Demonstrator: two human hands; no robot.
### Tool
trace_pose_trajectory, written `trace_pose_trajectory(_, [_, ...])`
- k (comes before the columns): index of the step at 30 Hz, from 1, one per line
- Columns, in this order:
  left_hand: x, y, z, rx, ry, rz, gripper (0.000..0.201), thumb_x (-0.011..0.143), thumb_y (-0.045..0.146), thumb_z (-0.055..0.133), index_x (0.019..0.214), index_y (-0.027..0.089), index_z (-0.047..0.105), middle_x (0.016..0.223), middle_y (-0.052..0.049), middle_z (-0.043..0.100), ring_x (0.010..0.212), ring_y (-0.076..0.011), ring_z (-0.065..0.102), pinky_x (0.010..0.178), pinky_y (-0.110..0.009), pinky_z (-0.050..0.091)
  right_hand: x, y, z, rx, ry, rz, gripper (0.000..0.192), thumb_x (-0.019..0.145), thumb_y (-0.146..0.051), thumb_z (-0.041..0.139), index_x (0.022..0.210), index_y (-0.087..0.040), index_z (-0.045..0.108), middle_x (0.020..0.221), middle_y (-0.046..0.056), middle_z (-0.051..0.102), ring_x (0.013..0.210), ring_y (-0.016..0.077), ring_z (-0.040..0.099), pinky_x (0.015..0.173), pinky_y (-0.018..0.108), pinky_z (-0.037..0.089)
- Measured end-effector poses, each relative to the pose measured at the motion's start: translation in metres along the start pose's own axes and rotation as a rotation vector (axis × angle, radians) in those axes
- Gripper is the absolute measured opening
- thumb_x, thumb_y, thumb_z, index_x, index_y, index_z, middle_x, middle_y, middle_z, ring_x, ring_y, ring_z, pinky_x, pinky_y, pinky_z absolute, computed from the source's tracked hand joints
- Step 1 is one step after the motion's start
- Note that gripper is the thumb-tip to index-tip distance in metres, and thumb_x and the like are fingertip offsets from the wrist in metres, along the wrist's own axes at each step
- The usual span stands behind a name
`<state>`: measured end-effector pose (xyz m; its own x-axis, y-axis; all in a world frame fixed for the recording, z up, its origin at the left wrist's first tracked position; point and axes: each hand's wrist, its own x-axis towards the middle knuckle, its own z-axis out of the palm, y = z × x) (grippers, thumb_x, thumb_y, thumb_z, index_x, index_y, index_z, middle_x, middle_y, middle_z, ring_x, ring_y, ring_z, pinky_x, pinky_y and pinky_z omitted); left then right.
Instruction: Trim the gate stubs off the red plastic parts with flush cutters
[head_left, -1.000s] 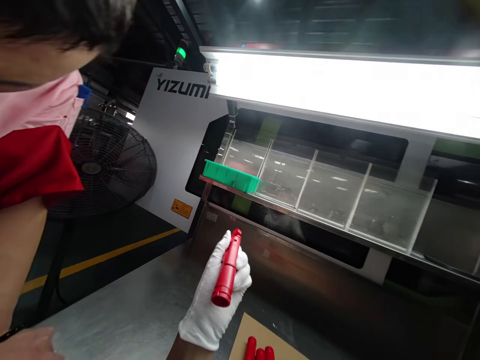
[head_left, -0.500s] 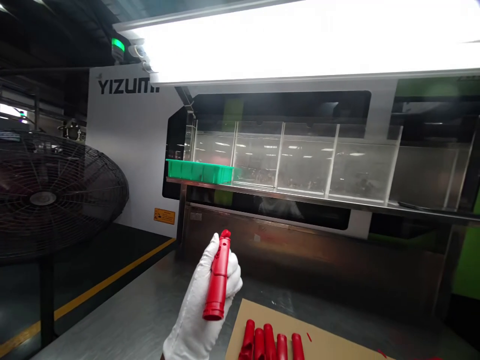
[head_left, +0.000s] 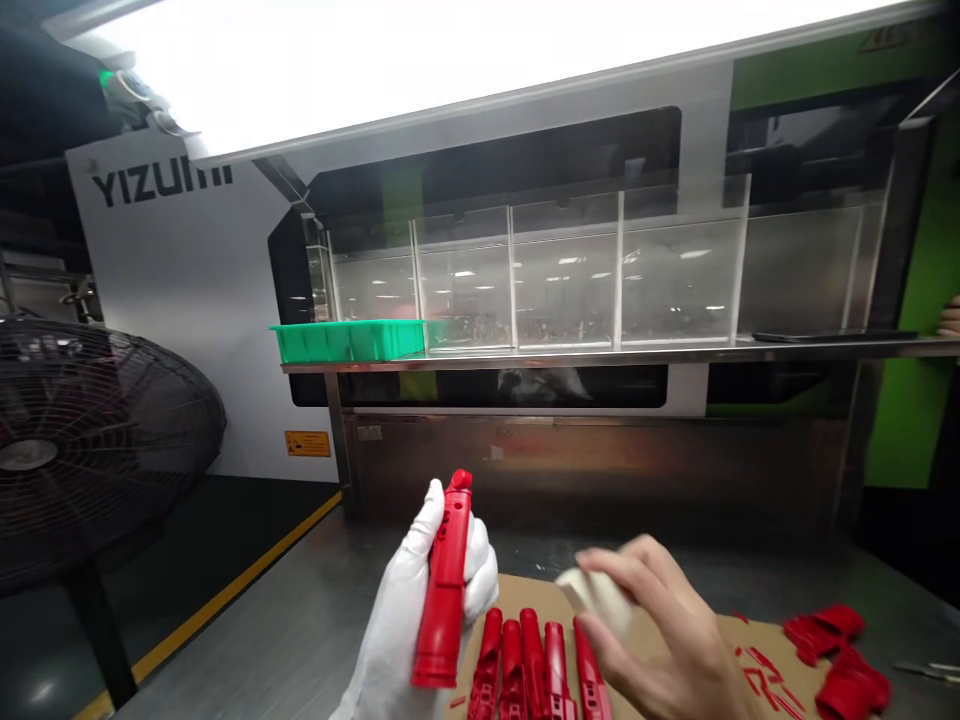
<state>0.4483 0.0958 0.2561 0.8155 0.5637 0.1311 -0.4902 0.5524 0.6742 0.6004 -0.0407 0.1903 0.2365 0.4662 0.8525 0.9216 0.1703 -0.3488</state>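
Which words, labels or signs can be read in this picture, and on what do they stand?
"YIZUMI", the last letter partly hidden, in dark letters on the grey machine panel.
Orange warning sticker low on that panel: too small to read.
Nothing readable on the red tube.

Green tray [head_left: 349,341] on shelf [head_left: 600,354]; fan [head_left: 82,450] far left

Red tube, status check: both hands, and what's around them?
Left hand gripping red tube upright. Right hand bare, holding small white object. Row of red tubes on cardboard below.
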Motion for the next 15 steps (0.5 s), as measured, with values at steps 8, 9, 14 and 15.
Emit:
trace_pose_trajectory(8, [-0.002, -0.002, -0.002, -0.097, 0.169, 0.032, 0.025, 0.098, 0.036, 0.06, 0.112, 0.016, 0.065, 0.104, -0.007, 0.067, 0.085, -0.0177, 0.066, 0.074, -0.034, 0.058, 0.068, -0.067, 0.032, 0.06, 0.068, -0.354, 0.027, 0.092, -0.016, 0.064, 0.119, -0.019, 0.066, 0.091, 0.007, 0.049, 0.081, 0.0214, 0.048, 0.068, 0.035, 0.05])
trace_pose_trajectory(9, [-0.003, -0.002, -0.002, -0.095, 0.167, 0.028, 0.027, 0.098, 0.037, 0.06, 0.116, 0.018, 0.064, 0.112, -0.008, 0.066, 0.09, -0.0192, 0.066, 0.077, -0.037, 0.059, 0.066, -0.068, 0.034, 0.059, 0.079, -0.371, 0.028, 0.092, -0.016, 0.063, 0.119, -0.018, 0.066, 0.09, 0.007, 0.048, 0.08, 0.0209, 0.047, 0.067, 0.035, 0.049])
trace_pose_trajectory(14, [-0.008, -0.005, 0.003, -0.101, 0.159, -0.013, 0.032, 0.097, 0.036, 0.062, 0.124, 0.018, 0.062, 0.123, -0.011, 0.063, 0.101, -0.023, 0.065, 0.084, -0.042, 0.058, 0.063, -0.068, 0.036, 0.073, 0.146, -0.381, 0.027, 0.089, -0.008, 0.062, 0.115, -0.016, 0.066, 0.09, 0.006, 0.048, 0.079, 0.0194, 0.047, 0.067, 0.033, 0.049])
trace_pose_trajectory(15, [-0.008, -0.005, 0.004, -0.106, 0.157, -0.022, 0.033, 0.097, 0.036, 0.062, 0.124, 0.018, 0.062, 0.123, -0.01, 0.063, 0.1, -0.023, 0.065, 0.084, -0.042, 0.058, 0.064, -0.069, 0.037, 0.073, 0.159, -0.398, 0.027, 0.089, -0.008, 0.063, 0.115, -0.016, 0.066, 0.09, 0.006, 0.048, 0.079, 0.0191, 0.047, 0.066, 0.032, 0.049])
